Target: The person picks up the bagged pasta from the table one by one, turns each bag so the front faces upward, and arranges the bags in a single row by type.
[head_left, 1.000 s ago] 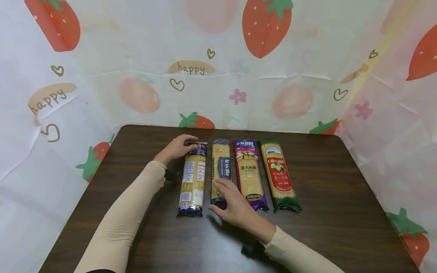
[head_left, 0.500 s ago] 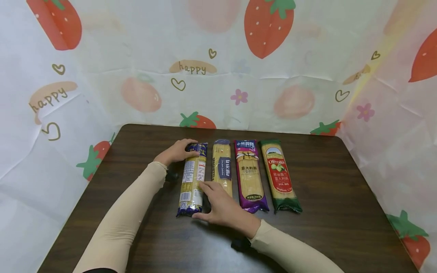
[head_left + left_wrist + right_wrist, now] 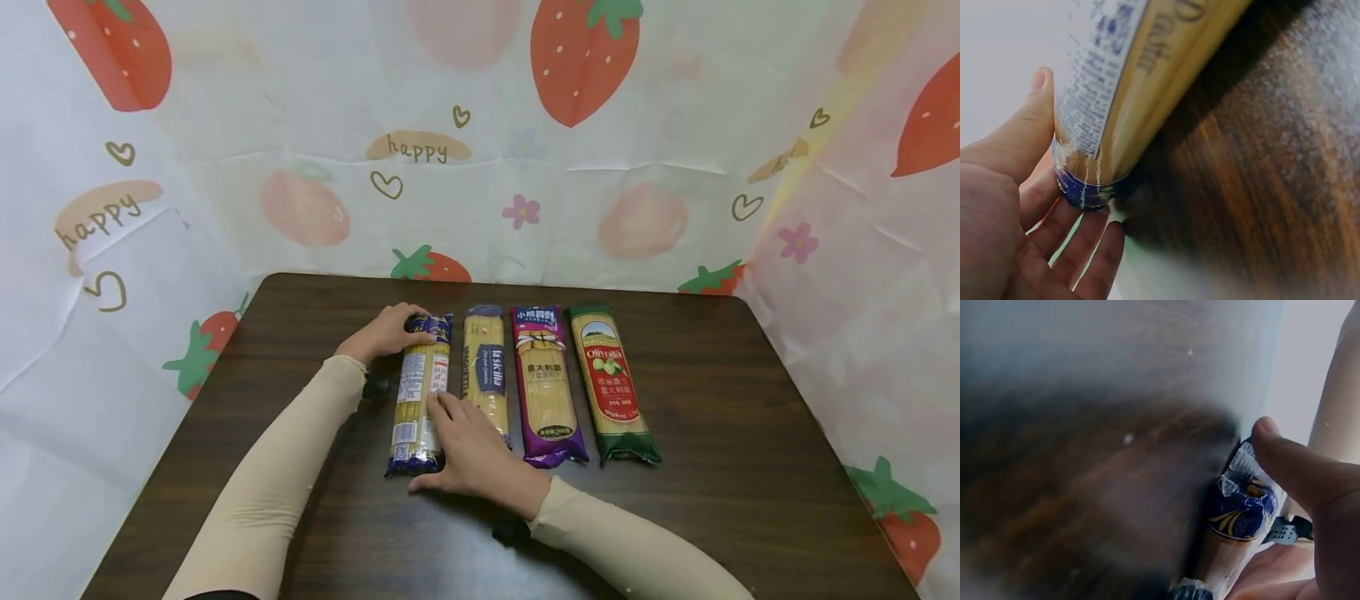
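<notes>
Leftmost in a row of spaghetti packs lies a clear one with blue ends (image 3: 417, 400), its printed back label facing up. My left hand (image 3: 384, 332) holds its far end; in the left wrist view the thumb (image 3: 1038, 112) lies along one side and the fingers reach around the blue end. My right hand (image 3: 480, 450) is at the near end, fingers over its right side, thumb stretched out just past the crimped edge. In the right wrist view that thumb (image 3: 1291, 462) shows beside the blue crimped end (image 3: 1241, 509).
To the right lie a la Sicilia spaghetti pack (image 3: 487, 367), partly behind my right hand, a purple-ended pack (image 3: 547, 383) and a green-ended Olivoila pack (image 3: 611, 383). All are on a dark wooden table (image 3: 750, 467), with a strawberry-print sheet (image 3: 465, 200) standing around its back and sides.
My right hand has moved left from over the la Sicilia pack to the blue-ended pack's near end. My left hand has settled lower around the far end. The packs have stayed in place.
</notes>
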Motion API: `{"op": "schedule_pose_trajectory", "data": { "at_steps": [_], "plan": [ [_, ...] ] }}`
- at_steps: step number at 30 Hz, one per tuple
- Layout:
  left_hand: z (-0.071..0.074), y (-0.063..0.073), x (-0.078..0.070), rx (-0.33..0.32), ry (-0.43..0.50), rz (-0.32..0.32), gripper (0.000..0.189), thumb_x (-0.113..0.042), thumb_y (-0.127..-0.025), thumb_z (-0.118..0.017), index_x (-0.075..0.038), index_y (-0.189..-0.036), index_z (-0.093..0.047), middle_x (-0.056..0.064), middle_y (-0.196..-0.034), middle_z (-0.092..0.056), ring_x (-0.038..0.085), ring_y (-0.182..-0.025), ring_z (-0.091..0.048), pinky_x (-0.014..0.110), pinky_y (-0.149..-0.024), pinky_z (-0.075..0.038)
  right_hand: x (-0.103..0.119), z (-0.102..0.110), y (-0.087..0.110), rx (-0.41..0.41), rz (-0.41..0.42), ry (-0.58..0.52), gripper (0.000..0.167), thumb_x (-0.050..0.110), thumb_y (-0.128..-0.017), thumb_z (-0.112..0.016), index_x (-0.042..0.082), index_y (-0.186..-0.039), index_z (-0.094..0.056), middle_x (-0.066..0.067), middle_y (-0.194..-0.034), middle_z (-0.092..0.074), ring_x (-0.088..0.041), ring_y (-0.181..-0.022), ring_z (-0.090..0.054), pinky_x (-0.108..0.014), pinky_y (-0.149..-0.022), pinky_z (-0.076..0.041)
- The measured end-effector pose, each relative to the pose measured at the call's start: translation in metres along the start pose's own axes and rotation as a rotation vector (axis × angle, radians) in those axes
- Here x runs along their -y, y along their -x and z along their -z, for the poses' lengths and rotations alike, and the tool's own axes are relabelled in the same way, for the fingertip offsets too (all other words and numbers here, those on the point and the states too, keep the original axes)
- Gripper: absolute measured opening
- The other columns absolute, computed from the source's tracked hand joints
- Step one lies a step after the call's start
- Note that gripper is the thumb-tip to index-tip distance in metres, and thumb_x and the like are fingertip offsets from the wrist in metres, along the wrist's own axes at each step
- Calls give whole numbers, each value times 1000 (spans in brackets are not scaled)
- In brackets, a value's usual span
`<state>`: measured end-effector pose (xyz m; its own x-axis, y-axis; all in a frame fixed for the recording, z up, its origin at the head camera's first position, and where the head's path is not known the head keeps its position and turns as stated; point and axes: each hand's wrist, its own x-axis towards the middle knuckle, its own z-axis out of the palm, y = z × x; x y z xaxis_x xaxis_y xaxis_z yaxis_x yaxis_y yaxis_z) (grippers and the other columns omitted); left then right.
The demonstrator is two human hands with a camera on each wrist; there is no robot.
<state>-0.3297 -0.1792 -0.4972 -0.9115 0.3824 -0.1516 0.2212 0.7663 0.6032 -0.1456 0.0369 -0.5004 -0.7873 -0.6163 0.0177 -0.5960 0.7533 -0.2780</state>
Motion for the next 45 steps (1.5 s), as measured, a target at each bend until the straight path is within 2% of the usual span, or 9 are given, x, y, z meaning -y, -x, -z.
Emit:
{"op": "schedule_pose_trajectory", "data": {
  "at_steps": [4,7,21,24,30,40,45],
  "plan": [
    [0,1,0,-3,13,-12,63,-37,-106,-72,0,-153,-53,28,-148,-50,43,-127,-53,58,-109,-47,4,-2,-3,-2,-17,44,132,79,-76,-83,4,-169,-27,-20,-168,-36,-35,-148,-47,-48,-124,-39],
    [-1,1,0,-9,14,-9,63,-37,-106,-72,0,-153,-54,27,-148,-52,41,-126,-54,57,-110,-47,7,-3,-5,5,-30,49,131,77,-77,-84,3,-169,-28,-22,-169,-34,-36,-146,-48,-48,-123,-39],
    [0,2,-1,-24,-9,14,62,-39,-104,-75,0,-149,-57,26,-147,-55,45,-139,-47,58,-114,-44,8,1,-11,2,-59,-22,113,59,-79,-93,5,-163,-41,-24,-165,-43,-40,-139,-57,-49,-117,-47],
    [0,3,-2,-17,-1,22,63,-39,-104,-74,0,-150,-55,27,-148,-54,44,-136,-50,58,-113,-46,7,3,-11,16,-62,-53,111,56,-79,-94,5,-163,-43,-24,-166,-42,-40,-141,-56,-48,-117,-47],
    [1,5,-4,-27,50,13,61,-35,-105,-74,2,-148,-55,27,-144,-54,38,-118,-60,54,-103,-53,3,8,-11,34,-75,-134,108,50,-80,-96,7,-164,-43,-21,-168,-41,-38,-146,-52,-48,-118,-46],
    [14,6,-1,-45,119,-11,56,-35,-104,-74,0,-146,-58,25,-145,-55,38,-120,-60,56,-104,-52,-3,19,-6,3,-40,-294,105,43,-81,-96,6,-164,-44,-20,-169,-40,-36,-151,-46,-46,-121,-43],
    [16,5,-1,-69,178,-33,55,-34,-105,-73,-2,-148,-59,26,-138,-61,37,-114,-65,51,-96,-56,-9,31,-1,0,-37,-379,102,39,-82,-97,7,-164,-45,-19,-170,-37,-36,-152,-44,-48,-121,-43]
  ]
}}
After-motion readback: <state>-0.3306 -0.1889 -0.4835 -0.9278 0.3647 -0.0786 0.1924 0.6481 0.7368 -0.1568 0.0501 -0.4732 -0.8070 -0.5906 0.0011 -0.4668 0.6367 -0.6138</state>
